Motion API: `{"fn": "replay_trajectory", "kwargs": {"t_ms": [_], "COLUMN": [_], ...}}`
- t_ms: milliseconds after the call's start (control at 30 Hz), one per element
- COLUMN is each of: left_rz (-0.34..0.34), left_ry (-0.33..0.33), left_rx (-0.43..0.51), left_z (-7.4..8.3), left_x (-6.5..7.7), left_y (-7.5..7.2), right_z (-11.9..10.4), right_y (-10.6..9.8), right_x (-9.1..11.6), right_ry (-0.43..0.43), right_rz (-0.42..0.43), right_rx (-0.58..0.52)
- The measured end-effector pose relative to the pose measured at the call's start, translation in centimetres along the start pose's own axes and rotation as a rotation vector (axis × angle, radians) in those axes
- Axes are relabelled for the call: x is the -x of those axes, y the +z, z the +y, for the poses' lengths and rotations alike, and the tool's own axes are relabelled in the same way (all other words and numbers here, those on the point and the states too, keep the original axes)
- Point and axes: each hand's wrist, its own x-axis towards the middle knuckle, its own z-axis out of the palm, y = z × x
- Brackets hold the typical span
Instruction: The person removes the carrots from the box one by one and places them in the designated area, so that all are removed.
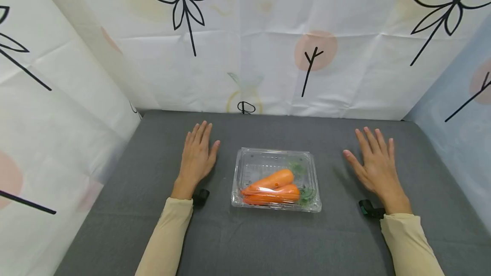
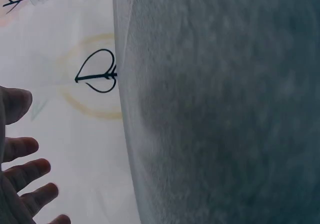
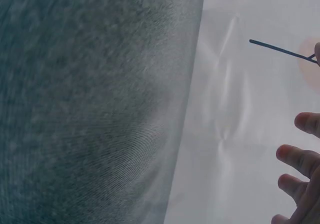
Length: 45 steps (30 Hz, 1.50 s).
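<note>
In the head view a clear plastic clamshell box [image 1: 276, 154] lies on the grey table between the two hands, its lid down. Inside it are orange carrots [image 1: 273, 181] with some green leafy bits [image 1: 306, 195] at their right end. To the left of the box my left hand [image 1: 196, 156] is stretched out palm down, fingers straight and holding nothing. My right hand [image 1: 377, 169] is off to the right of the box, fingers spread, also holding nothing. Fingers [image 2: 27, 174] of the left hand show at the left wrist view's edge, and right fingers [image 3: 297, 159] in the right wrist view.
Grey cloth covers the table [image 1: 268, 246]. White sheets [image 1: 261, 20] printed with flowers and trees stand behind it and at both sides. A dark camera [image 1: 201, 198] is strapped to the left wrist, another camera [image 1: 371, 209] to the right wrist.
</note>
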Motion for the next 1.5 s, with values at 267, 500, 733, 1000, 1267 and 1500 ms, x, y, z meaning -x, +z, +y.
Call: {"fn": "replay_trajectory", "kwargs": {"t_ms": [267,500,733,1000,1267,1500], "left_rz": [-0.016,-0.243,-0.413,-0.457,-0.520,-0.523], "left_ry": [-0.090,-0.184,-0.265,-0.300,-0.248,-0.231], "left_rx": [0.403,0.922,1.257,1.423,1.440,1.415], "left_z": [0.7,2.5,0.8,0.4,0.5,0.7], "left_x": [0.2,0.0,0.8,1.1,1.3,1.3], "left_y": [0.4,-0.6,2.9,3.1,3.2,3.2], "right_z": [-1.2,-3.1,-4.9,-5.3,-6.2,-7.7], "right_y": [-0.3,-2.1,-2.6,-1.6,-1.4,-1.6], "right_x": [0.2,0.5,1.5,3.2,3.6,3.8], "right_ry": [-0.057,-0.082,-0.129,-0.210,-0.341,-0.409], "right_rz": [0.092,0.077,-0.036,-0.229,-0.406,-0.422], "right_rx": [-0.116,-0.255,-0.410,-0.680,-0.805,-0.721]}}
